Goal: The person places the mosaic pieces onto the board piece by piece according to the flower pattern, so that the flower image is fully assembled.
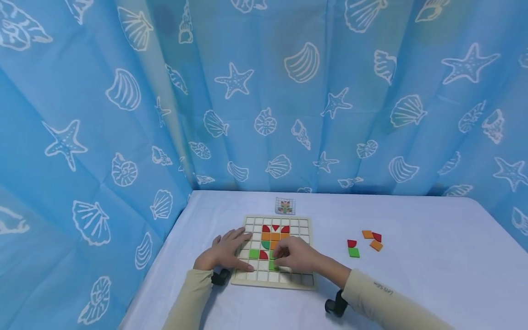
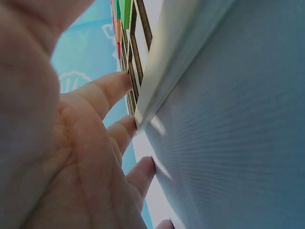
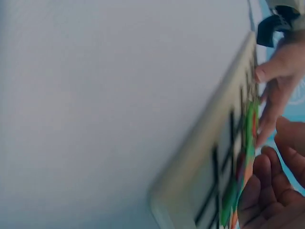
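A square wooden grid board point(image 1: 243, 280) lies on the table, with red, orange and green tiles making a pattern in its cells. My left hand point(image 1: 228, 251) rests spread on the board's left side, its thumb low and its fingers along the edge. The left wrist view shows these fingers point(image 2: 112, 90) straight at the rim. Over the lower middle of the board, my right hand point(image 1: 294, 255) has curled fingers at two green tiles point(image 1: 272, 265). In the right wrist view its curled fingers point(image 3: 269, 179) are by the tiles; whether they pinch one is hidden.
Right of the board lie loose tiles: a green square point(image 1: 354, 252), a red quarter-round piece point(image 1: 351, 243), two orange squares point(image 1: 376, 245) and another red piece point(image 1: 377, 237). A small pattern card point(image 1: 285, 206) sits behind the board. A blue shell-print curtain point(image 1: 264, 91) surrounds the table.
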`<state>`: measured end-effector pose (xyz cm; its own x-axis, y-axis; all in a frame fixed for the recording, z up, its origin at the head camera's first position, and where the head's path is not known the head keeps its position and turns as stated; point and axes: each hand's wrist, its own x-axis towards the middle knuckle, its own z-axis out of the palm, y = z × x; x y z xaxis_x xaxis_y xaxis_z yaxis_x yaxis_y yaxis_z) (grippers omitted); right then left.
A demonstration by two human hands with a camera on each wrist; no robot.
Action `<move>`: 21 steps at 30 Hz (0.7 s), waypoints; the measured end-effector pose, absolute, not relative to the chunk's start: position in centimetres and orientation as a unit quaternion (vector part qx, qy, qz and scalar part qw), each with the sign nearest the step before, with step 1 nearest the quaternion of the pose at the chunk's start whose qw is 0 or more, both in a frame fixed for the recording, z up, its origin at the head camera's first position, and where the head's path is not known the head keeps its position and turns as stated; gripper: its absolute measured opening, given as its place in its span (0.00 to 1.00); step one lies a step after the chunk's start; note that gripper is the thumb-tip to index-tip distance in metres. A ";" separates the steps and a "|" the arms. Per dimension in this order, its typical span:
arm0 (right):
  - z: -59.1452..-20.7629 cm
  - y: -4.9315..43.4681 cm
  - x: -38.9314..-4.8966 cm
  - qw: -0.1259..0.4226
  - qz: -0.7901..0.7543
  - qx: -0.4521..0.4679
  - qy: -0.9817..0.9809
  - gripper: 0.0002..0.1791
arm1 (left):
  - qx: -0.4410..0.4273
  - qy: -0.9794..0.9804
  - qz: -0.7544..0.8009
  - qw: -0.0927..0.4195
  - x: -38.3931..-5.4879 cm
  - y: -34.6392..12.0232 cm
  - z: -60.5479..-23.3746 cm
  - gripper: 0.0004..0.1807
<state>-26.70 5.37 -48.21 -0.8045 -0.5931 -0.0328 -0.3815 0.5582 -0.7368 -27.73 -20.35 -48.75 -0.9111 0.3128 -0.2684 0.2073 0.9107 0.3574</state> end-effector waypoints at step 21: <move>-46.2 17.1 -28.7 0.080 -0.356 -0.158 0.918 0.09 | 0.148 0.960 0.186 0.146 -27.2 -20.4 -48.5 0.57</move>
